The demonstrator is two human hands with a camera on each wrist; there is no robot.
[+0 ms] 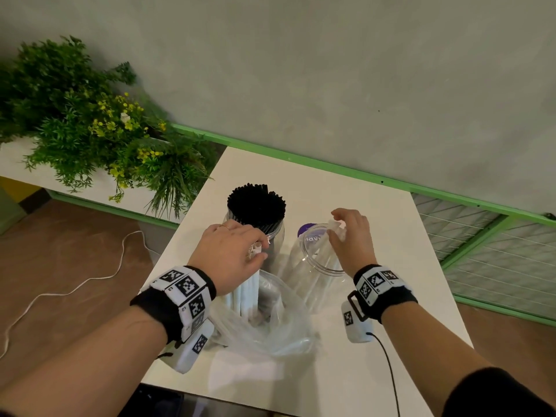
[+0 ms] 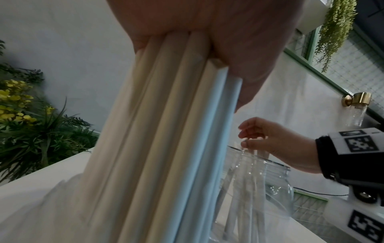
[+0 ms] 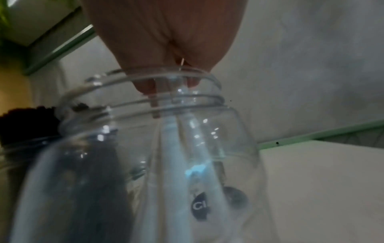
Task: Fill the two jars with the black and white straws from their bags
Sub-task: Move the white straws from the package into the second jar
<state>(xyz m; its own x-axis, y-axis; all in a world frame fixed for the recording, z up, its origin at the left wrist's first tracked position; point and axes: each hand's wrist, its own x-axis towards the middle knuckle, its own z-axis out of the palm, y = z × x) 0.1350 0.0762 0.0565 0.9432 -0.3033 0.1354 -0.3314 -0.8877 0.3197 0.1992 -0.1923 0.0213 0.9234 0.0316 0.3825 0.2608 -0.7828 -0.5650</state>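
A clear jar (image 1: 275, 233) packed with black straws (image 1: 255, 204) stands at the back of the white table (image 1: 391, 236). To its right stands a second clear jar (image 1: 313, 266) (image 2: 276, 180) (image 3: 145, 164) holding a few white straws (image 3: 172, 148). My right hand (image 1: 350, 236) (image 2: 270, 141) (image 3: 166, 49) is over its mouth, fingers pinching white straws (image 1: 334, 225) that reach down inside. My left hand (image 1: 231, 251) (image 2: 207, 24) grips a bundle of white straws (image 1: 246, 293) (image 2: 166, 131) standing up out of a clear plastic bag (image 1: 279, 326).
A green planter (image 1: 90, 124) with yellow flowers sits left of the table. A green-framed wire fence (image 1: 496, 242) runs behind and to the right. A white cord (image 1: 75, 287) lies on the brown floor. A black cable (image 1: 388, 368) trails from my right wrist device.
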